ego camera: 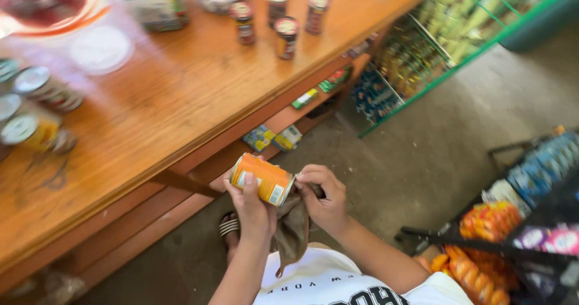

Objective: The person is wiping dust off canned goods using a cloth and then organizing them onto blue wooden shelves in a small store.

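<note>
I see the left hand (253, 211) wrapped around an orange can (263, 178), its grip clenched on the can's side so that the can lies nearly level, low in front of the body and just off the near edge of the wooden bench (181, 100). The right hand (325, 202) pinches a brown cloth (292, 229) against the end of the can that points away from the bench; its grip is closed on the cloth, and the rest of the cloth hangs down below the can, between the two wrists

The work in hand looks to me like wiping the can's end. To do it well I would keep the left grip firm on the label so the can does not roll, press the cloth flat on the lid with the fingertips, and turn the can against the cloth rather than dab at it, reaching the rim groove where dirt tends to sit. The loose tail of cloth is best kept clear of the left thumb

Up on the bench, well away from the orange can, stand several dark cans (286, 36) near the far end, and more cans (36, 130) lie blurred on the side nearer the camera. On the floor beyond the can, green wire racks (422, 69) hold packets
</note>
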